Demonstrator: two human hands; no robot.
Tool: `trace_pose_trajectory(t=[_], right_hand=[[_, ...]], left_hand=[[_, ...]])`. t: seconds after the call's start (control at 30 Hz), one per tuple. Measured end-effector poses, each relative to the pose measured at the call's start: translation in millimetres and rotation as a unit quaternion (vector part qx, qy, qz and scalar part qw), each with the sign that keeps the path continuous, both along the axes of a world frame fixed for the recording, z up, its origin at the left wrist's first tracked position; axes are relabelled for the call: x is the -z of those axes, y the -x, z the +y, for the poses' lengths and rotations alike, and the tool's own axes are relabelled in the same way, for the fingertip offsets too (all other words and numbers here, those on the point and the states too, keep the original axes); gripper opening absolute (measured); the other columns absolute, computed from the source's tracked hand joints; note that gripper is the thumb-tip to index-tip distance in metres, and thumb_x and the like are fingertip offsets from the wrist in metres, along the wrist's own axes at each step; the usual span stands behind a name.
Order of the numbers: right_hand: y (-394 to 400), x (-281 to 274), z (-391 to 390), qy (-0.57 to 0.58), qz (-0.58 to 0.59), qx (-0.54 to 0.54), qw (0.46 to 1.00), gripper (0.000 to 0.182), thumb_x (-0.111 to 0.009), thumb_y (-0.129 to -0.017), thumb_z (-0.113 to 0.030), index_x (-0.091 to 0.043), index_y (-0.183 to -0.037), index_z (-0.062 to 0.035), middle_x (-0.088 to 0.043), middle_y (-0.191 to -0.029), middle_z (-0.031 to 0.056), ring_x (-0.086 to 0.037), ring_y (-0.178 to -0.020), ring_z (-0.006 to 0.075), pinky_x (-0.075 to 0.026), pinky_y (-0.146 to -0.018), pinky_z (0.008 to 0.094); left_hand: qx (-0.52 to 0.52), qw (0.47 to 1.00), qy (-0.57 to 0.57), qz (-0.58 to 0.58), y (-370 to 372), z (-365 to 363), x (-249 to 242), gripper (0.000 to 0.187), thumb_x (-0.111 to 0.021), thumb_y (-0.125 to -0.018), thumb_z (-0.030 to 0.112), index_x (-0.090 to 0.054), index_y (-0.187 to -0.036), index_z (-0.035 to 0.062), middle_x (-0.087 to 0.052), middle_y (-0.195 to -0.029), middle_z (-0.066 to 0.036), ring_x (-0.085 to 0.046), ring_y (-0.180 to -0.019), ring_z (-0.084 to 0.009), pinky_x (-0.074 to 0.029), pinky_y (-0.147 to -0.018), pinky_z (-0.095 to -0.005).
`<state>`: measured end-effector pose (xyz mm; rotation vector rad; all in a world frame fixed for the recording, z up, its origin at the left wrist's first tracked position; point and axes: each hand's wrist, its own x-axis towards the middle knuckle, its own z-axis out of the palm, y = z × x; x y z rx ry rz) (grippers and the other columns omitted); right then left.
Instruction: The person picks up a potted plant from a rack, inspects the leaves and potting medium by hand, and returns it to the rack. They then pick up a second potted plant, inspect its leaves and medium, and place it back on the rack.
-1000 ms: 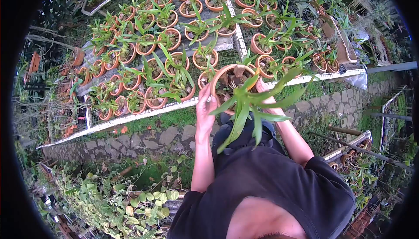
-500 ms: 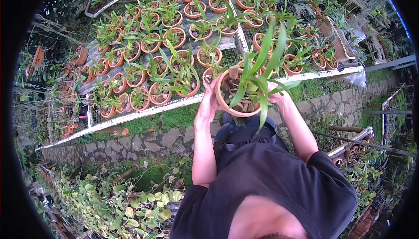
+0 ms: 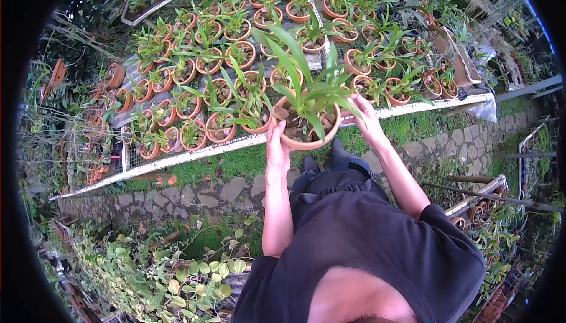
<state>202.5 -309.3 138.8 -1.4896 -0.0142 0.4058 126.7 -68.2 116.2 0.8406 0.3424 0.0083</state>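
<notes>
Between my two hands is a potted plant (image 3: 308,108), raised in front of me at the bench's near edge. Its terracotta pot holds brown chunks, and long green strap-like leaves rise from them. My left hand (image 3: 277,146) grips the pot's left side, with the thumb near the rim and the other fingers hidden behind it. My right hand (image 3: 364,116) is at the right side of the pot, its fingers bent toward the wall; leaves and the rim hide part of the contact.
A white-edged mesh bench (image 3: 236,145) carries rows of similar potted plants (image 3: 219,127). Beneath me runs a stone path (image 3: 230,189) bordered by green moss. Leafy vines (image 3: 200,267) grow at the lower left, and a metal rail (image 3: 495,197) crosses at the right.
The potted plant has moved left and slightly up, and has turned so that its leaves now lean up and left. Both hands have moved with it.
</notes>
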Motion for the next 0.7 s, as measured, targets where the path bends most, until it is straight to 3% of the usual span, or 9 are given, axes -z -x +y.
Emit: trace_pose_trajectory(t=[0.03, 0.1, 0.13, 0.17, 0.27, 0.4, 0.5, 0.6, 0.7], right_hand=[[5, -2, 0, 0.005, -0.077, 0.002, 0.997, 0.035, -0.059, -0.1, -0.02, -0.054, -0.131, -0.0043, -0.065, -0.112, 0.0069, -0.067, -0.098, 0.0136, -0.056, -0.077, 0.0268], [7, -13, 8, 0.009, -0.166, -0.017, 0.986, 0.035, -0.062, -0.098, -0.018, -0.055, -0.129, -0.0029, -0.066, -0.109, 0.0066, -0.067, -0.097, 0.0133, -0.056, -0.077, 0.0268], [8, -26, 14, 0.011, -0.21, -0.025, 0.977, 0.035, -0.064, -0.096, -0.016, -0.056, -0.127, -0.0022, -0.067, -0.108, 0.0065, -0.067, -0.097, 0.0132, -0.056, -0.077, 0.0269], [11, -42, 20, 0.036, -0.194, -0.028, 0.98, 0.042, -0.068, -0.094, -0.021, -0.057, -0.128, 0.0012, -0.068, -0.102, 0.0065, -0.066, -0.096, 0.0123, -0.054, -0.077, 0.0261], [10, -55, 28, 0.152, -0.116, -0.042, 0.981, 0.039, -0.071, -0.091, -0.019, -0.063, -0.122, 0.0039, -0.056, -0.125, 0.0105, -0.068, -0.101, 0.0196, -0.055, -0.086, 0.0335], [3, -36, 29, 0.153, -0.125, -0.026, 0.98, 0.041, -0.071, -0.091, -0.024, -0.064, -0.118, 0.0056, -0.058, -0.124, 0.0141, -0.07, -0.092, 0.0198, -0.056, -0.08, 0.0317], [0, -37, 28, 0.106, -0.045, -0.042, 0.992, 0.038, -0.072, -0.091, -0.024, -0.065, -0.115, 0.005, -0.064, -0.114, 0.0168, -0.071, -0.086, 0.0186, -0.056, -0.079, 0.0302], [7, -48, 25, 0.11, -0.059, -0.017, 0.992, 0.049, -0.073, -0.091, -0.028, -0.06, -0.126, 0.0038, -0.069, -0.102, 0.0102, -0.068, -0.085, 0.0139, -0.053, -0.074, 0.026], [14, -47, 22, 0.146, -0.207, -0.03, 0.967, 0.039, -0.075, -0.089, -0.026, -0.065, -0.112, 0.0039, -0.067, -0.107, 0.0115, -0.069, -0.083, 0.0184, -0.054, -0.074, 0.0295]], left_hand=[[-0.018, 1.0, -0.005, -0.011, -1, 0, 1, 0.058, -0.054, -0.098, 0.025, -0.034, -0.149, 0.0045, -0.05, -0.141, -0.009, -0.055, -0.123, -0.0179, -0.051, -0.098, -0.0358], [-0.046, 0.998, -0.028, -0.021, 0, -4, -7, 0.066, -0.056, -0.097, 0.022, -0.027, -0.153, 0.0047, -0.041, -0.148, -0.011, -0.046, -0.132, -0.0212, -0.046, -0.103, -0.0373], [-0.056, 0.997, -0.05, -0.024, 0, -5, -7, 0.064, -0.055, -0.096, 0.023, -0.028, -0.152, 0.0066, -0.044, -0.146, -0.011, -0.05, -0.128, -0.0213, -0.05, -0.098, -0.0388], [-0.066, 0.995, -0.072, -0.028, -1, -6, -5, 0.062, -0.054, -0.096, 0.025, -0.03, -0.151, 0.0085, -0.046, -0.143, -0.01, -0.054, -0.124, -0.0214, -0.055, -0.094, -0.0403], [-0.081, 0.993, -0.083, -0.026, -3, -11, -7, 0.059, -0.054, -0.096, 0.025, -0.032, -0.149, 0.0108, -0.049, -0.139, -0.009, -0.058, -0.12, -0.0212, -0.06, -0.088, -0.041], [-0.085, 0.993, -0.076, -0.032, -1, -18, -9, 0.058, -0.053, -0.096, 0.024, -0.033, -0.148, 0.0114, -0.05, -0.138, -0.009, -0.059, -0.119, -0.0208, -0.061, -0.085, -0.04], [-0.095, 0.992, -0.077, -0.024, -1, -22, -9, 0.057, -0.054, -0.096, 0.025, -0.034, -0.148, 0.0118, -0.05, -0.137, -0.009, -0.059, -0.119, -0.0204, -0.062, -0.084, -0.0401], [-0.109, 0.99, -0.088, -0.027, 0, -27, -14, 0.054, -0.054, -0.096, 0.023, -0.035, -0.146, 0.0105, -0.051, -0.135, -0.008, -0.058, -0.117, -0.0187, -0.06, -0.085, -0.0386], [-0.108, 0.988, -0.106, -0.028, 3, -33, -31, 0.052, -0.054, -0.096, 0.021, -0.037, -0.144, 0.009, -0.052, -0.133, -0.007, -0.057, -0.116, -0.0167, -0.057, -0.088, -0.0361]])
